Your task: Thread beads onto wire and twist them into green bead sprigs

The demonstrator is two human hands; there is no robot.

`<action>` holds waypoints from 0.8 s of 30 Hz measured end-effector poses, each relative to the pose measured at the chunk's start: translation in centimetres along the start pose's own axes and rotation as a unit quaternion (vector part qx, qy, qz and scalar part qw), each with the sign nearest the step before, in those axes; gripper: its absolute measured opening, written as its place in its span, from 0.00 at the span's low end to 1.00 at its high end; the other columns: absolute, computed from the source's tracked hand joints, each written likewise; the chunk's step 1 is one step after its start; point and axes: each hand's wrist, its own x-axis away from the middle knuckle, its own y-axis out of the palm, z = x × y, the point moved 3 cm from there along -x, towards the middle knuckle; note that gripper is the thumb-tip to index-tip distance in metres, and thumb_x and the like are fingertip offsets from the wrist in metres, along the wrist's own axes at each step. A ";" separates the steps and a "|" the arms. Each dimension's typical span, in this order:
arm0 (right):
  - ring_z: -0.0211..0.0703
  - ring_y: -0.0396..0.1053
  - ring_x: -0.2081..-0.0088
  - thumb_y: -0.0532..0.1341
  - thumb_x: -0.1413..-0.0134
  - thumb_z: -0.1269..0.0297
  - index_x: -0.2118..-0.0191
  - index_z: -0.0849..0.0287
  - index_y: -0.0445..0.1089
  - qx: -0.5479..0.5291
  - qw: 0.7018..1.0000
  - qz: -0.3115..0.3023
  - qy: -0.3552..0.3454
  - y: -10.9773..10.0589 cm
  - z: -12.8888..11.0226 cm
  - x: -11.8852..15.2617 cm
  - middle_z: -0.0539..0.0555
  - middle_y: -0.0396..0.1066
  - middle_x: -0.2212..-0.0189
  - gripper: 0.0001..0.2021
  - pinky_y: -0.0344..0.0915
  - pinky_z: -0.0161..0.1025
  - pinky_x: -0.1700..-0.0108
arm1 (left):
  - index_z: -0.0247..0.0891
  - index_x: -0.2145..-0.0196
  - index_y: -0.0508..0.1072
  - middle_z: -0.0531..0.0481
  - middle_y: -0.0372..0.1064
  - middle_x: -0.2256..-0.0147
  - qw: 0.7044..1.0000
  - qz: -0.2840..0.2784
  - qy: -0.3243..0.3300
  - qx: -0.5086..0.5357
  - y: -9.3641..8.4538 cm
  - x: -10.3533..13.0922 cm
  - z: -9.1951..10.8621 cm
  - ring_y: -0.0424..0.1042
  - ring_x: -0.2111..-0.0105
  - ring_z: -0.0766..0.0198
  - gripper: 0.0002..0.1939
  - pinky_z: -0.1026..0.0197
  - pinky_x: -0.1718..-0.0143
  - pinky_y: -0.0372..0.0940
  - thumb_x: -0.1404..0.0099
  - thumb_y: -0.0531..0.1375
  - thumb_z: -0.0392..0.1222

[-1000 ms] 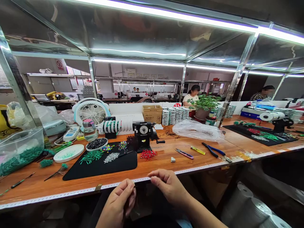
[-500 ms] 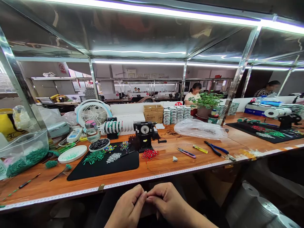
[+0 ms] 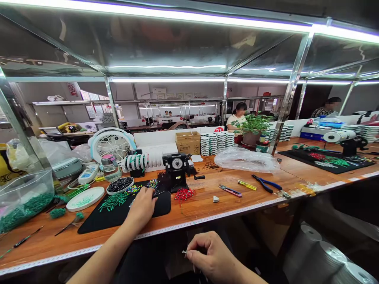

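Observation:
My left hand [image 3: 142, 206] reaches over the black mat [image 3: 161, 207], back upward and fingers extended down at the colourful beads [image 3: 153, 183] and small silvery parts [image 3: 132, 203]. Its fingertips are partly hidden; the thumb stands apart. Green tube pieces [image 3: 114, 201] lie left of it. Below the table's front edge, my right hand [image 3: 211, 252] is closed, thumb and index finger pinching a small silvery metal piece with a ring-like end [image 3: 184, 252]. The rest of that piece is hidden in the fingers.
A black winding device with a dial [image 3: 177, 167] stands behind the mat, with red beads [image 3: 184, 194] before it. Further right lie snips [image 3: 230, 191], a yellow tool [image 3: 246, 185] and blue-handled pliers [image 3: 266, 184]. A dish of black beads [image 3: 120, 185] and a white plate [image 3: 85, 198] sit left.
My hands were together below the table edge. The left has moved up and left onto the mat's beads; the right stays low, its metal piece now showing. The view has shifted slightly.

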 end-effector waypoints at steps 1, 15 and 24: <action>0.31 0.58 0.83 0.56 0.56 0.73 0.78 0.64 0.71 0.000 1.000 -0.002 0.002 0.0 0.1 0.0 0.47 0.64 0.85 0.07 0.54 0.27 0.79 | 0.30 0.59 0.67 0.39 0.60 0.59 1.000 0.003 -0.010 -0.021 0.2 -0.8 -0.6 0.62 0.54 0.49 0.09 0.51 0.52 0.57 0.37 0.54 0.34; 0.31 0.56 0.83 0.57 0.55 0.71 0.77 0.65 0.71 -0.002 1.000 0.011 0.008 0.4 0.5 -0.5 0.48 0.65 0.85 0.07 0.53 0.28 0.79 | 0.33 0.70 0.66 0.43 0.64 0.63 0.999 -0.035 -0.028 0.025 1.2 -1.6 -0.5 0.64 0.56 0.52 0.03 0.48 0.52 0.56 0.37 0.54 0.32; 0.35 0.61 0.77 0.57 0.46 0.63 0.77 0.63 0.70 -0.014 0.990 0.087 -0.112 -0.6 -0.8 -0.1 0.50 0.65 0.81 0.13 0.57 0.31 0.73 | 0.37 0.53 0.60 0.56 0.58 0.78 0.799 -0.264 -0.046 0.539 0.0 9.6 6.3 0.56 0.82 0.70 0.15 0.67 0.80 0.55 0.33 0.49 0.47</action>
